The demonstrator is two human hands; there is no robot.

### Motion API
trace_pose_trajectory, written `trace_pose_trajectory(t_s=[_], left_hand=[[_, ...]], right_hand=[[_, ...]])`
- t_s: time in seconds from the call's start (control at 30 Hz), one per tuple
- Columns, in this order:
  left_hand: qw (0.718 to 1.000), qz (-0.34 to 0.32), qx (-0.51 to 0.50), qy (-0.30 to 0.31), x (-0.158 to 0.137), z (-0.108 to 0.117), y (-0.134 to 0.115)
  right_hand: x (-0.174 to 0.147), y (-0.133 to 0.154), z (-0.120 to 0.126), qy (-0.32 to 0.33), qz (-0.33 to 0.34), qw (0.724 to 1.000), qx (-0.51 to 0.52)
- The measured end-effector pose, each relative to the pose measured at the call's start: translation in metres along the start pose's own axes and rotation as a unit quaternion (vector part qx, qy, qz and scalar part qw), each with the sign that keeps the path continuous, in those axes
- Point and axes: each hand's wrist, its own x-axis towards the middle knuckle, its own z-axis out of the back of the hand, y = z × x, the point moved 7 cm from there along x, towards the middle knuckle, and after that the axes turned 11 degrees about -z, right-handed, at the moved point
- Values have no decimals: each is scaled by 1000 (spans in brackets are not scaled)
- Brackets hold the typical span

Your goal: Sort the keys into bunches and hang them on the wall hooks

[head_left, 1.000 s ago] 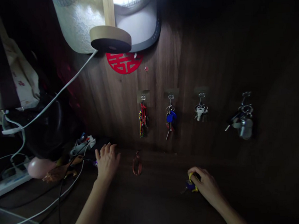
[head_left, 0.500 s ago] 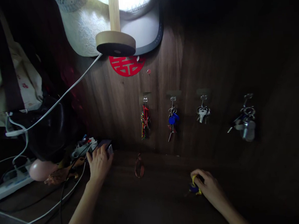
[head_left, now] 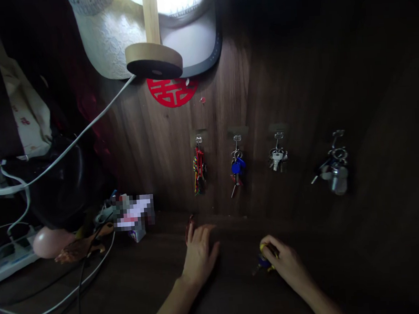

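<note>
My right hand [head_left: 283, 257] is closed on a bunch of keys [head_left: 262, 259] with yellow and dark blue parts, low over the dark wooden surface. To its left, my left hand [head_left: 200, 251] reaches over a reddish-brown loop-shaped item [head_left: 189, 229], which its fingers partly cover. Its thumb stands apart from the fingers, and I see nothing gripped. On the wooden panel behind hang a red and multicoloured cord bunch [head_left: 199, 169], keys with a blue tag [head_left: 237, 166], a bunch of silver keys [head_left: 277, 160] and a key ring with a metallic fob [head_left: 338, 179].
A blurred box-like item [head_left: 134, 215] stands left of my hands. Beyond it lie a pink rounded object [head_left: 50, 242], a power strip [head_left: 12, 264] and loose cables. Overhead are a round-based lamp [head_left: 154, 60] and caps [head_left: 191, 48]. Bags [head_left: 20, 113] hang at left.
My left hand has moved right, from the box-like item at the left to the brown loop. My right hand still holds the keys in about the same place. The view has shifted slightly.
</note>
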Motion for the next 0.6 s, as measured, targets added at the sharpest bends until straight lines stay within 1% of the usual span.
trace_pose_trajectory(t_s=[0.13, 0.2, 0.23, 0.37, 0.5, 0.53, 0.6], left_hand=[[990, -100, -73, 72, -4, -15, -37], [982, -133, -97, 90, -7, -17, -46], [981, -139, -105, 89, -8, -16, -47], [981, -138, -121, 59, -8, -13, -43], [978, -147, -144, 44, -12, -17, -38], [979, -135, -148, 33, -14, -18, -34], [984, -86, -153, -4, -17, -18, -22]], right_hand=[[-11, 16, -15, 30, 14, 999, 20], [-16, 28, -23, 50, 26, 998, 38], [-18, 34, -26, 63, 29, 997, 45], [-23, 54, -36, 114, 18, 991, 69], [-19, 77, -38, 124, -12, 986, 113], [-17, 83, -37, 123, -20, 984, 131], [-12, 92, -39, 126, -53, 973, 188]])
